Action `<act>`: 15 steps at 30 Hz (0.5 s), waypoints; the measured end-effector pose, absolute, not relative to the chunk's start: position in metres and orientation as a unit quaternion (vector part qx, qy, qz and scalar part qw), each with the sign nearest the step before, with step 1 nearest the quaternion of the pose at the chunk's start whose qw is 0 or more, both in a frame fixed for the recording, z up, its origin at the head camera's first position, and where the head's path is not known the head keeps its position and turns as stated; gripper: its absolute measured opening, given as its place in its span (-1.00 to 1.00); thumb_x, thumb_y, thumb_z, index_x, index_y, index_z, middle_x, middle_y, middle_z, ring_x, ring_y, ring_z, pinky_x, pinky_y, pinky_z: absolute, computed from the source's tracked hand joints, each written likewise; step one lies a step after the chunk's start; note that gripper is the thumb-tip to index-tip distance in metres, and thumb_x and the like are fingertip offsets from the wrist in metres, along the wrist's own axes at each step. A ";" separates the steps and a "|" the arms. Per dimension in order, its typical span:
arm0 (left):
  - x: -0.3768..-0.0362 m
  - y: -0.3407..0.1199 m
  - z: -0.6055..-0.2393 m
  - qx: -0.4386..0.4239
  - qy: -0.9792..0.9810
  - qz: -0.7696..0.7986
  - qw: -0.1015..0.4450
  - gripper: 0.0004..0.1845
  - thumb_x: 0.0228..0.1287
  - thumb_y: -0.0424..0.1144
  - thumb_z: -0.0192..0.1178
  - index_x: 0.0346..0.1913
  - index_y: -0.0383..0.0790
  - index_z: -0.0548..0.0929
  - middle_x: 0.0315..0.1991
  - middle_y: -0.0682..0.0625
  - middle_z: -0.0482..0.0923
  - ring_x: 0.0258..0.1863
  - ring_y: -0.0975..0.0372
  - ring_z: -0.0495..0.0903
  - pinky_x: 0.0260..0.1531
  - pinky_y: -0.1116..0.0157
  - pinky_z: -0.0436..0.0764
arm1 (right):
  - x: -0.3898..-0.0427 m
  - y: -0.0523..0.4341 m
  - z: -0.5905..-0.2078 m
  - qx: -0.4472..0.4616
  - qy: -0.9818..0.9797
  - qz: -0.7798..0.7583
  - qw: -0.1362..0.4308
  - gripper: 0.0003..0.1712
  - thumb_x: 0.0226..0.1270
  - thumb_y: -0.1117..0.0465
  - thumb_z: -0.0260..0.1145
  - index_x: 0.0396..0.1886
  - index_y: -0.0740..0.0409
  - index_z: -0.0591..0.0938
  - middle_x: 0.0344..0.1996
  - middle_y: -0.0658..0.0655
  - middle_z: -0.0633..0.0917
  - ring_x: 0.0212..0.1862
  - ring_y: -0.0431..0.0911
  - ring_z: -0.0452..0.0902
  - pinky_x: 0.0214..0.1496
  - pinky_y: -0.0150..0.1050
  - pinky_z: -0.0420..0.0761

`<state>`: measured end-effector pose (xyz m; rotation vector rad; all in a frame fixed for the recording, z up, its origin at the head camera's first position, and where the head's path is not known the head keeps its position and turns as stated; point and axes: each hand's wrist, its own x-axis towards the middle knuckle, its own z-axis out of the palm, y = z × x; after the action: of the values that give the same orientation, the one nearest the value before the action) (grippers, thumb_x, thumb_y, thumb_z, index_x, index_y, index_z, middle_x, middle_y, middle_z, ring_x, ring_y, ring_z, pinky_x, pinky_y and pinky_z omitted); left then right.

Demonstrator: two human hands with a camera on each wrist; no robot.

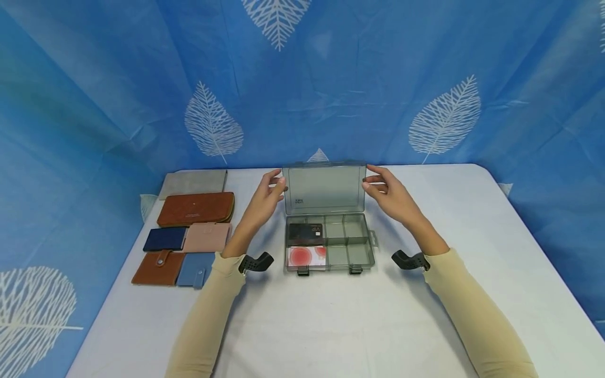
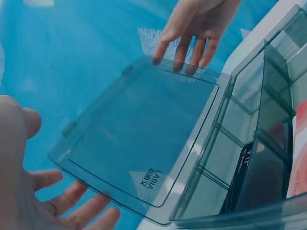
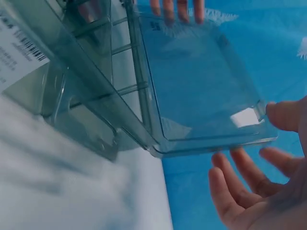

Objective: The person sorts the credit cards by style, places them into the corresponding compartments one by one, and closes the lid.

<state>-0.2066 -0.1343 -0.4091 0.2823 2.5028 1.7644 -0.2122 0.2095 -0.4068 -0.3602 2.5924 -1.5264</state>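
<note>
A clear grey compartment box (image 1: 359, 255) sits mid-table with its lid (image 1: 325, 186) standing upright. A black card (image 1: 305, 231) and a red-and-white card (image 1: 306, 256) lie in its left compartments; the other cells look empty. My left hand (image 1: 267, 197) is at the lid's left edge and my right hand (image 1: 385, 191) at its right edge, both with fingers spread and fairly straight, fingertips at or just off the edge. In the left wrist view my left hand (image 2: 29, 191) is beside the lid (image 2: 144, 129). In the right wrist view my right hand (image 3: 259, 191) cups near the lid (image 3: 201, 81) corner.
Several wallets lie in a block at the left: a grey one (image 1: 194, 184), a long brown zip wallet (image 1: 196, 208), navy (image 1: 164, 239), pink (image 1: 207, 237), a brown snap wallet (image 1: 158, 268) and a blue one (image 1: 195, 270). A blue leaf-print curtain (image 1: 425, 79) surrounds the white table (image 1: 331, 315).
</note>
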 end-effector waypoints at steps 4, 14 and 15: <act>-0.194 -0.138 -0.403 0.133 0.809 0.573 0.027 -0.37 0.82 -0.01 -0.15 0.68 -0.31 0.16 0.48 -0.35 0.29 0.45 -0.15 0.47 0.46 -0.06 0.47 | -0.198 0.218 -0.398 -0.144 0.856 -0.494 0.039 -0.28 0.76 -0.05 0.15 0.71 0.11 0.25 0.46 0.34 0.50 0.49 0.27 0.45 0.47 0.24 0.45; -0.150 -0.149 -0.405 0.275 0.821 0.501 0.004 -0.61 0.80 -0.15 -0.06 0.43 -0.21 0.55 0.39 -0.14 0.50 0.45 0.00 0.47 0.46 -0.18 0.42 | -0.155 0.233 -0.398 -0.287 0.851 -0.439 -0.017 -0.63 0.75 0.24 0.17 0.39 0.02 0.67 0.27 0.05 0.70 0.27 -0.17 0.63 0.30 -0.48 0.51; -0.147 -0.151 -0.407 0.295 0.821 0.488 0.006 -0.64 0.79 -0.18 -0.03 0.40 -0.20 0.57 0.38 -0.13 0.52 0.44 0.01 0.48 0.45 -0.17 0.43 | -0.152 0.234 -0.400 -0.306 0.850 -0.428 -0.019 -0.63 0.72 0.27 0.20 0.36 -0.01 0.69 0.28 0.02 0.70 0.30 -0.19 0.61 0.32 -0.47 0.51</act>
<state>-0.1467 -0.1506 -0.4073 0.9246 2.5701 1.5286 -0.1519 0.2339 -0.3999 -0.9737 2.7044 -1.3616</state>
